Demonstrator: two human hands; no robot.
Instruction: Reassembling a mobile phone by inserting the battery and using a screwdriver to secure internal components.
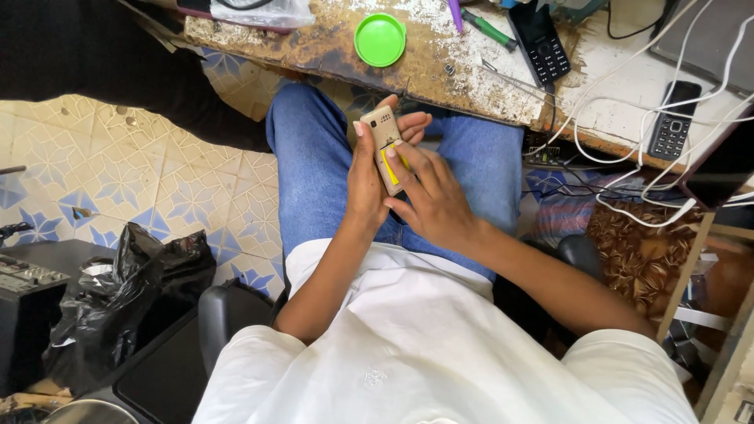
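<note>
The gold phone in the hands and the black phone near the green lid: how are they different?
The gold phone is held over the lap by the left hand, with the right hand on its back; the black phone lies untouched on the worn table. The gold phone shows its back, with something yellow there; the black phone shows its keypad. Both are small bar-shaped phones.

Mobile phone (386,141): small bar type, gold-tan casing, rear side up, back cover off. Yellow battery showing in the open compartment on the lower half; upper end carries a small dark camera or speaker detail. Pose: held above the lap, long axis running away from the body, tilted slightly left. Position: clasped along its left edge by the left hand (366,177), thumb near the top corner; right hand (432,196) fingertips resting on the battery.
</note>
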